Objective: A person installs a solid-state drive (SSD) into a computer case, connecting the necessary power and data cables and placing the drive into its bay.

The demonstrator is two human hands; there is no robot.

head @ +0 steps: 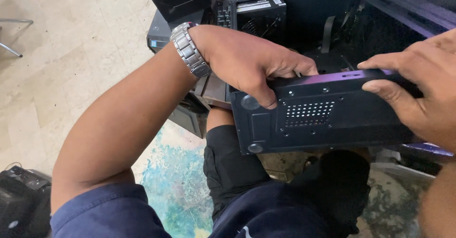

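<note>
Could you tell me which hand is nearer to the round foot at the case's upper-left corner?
Left. The left hand grips the computer case with its thumb right beside that round foot; the right hand holds the opposite end, far from it.

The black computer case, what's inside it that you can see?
Inside the black computer case, a boxy power supply with a fan grille sits at the far corner, beside dark cables. The left hand and right hand, gripping the near edge, cover the rest.
</note>
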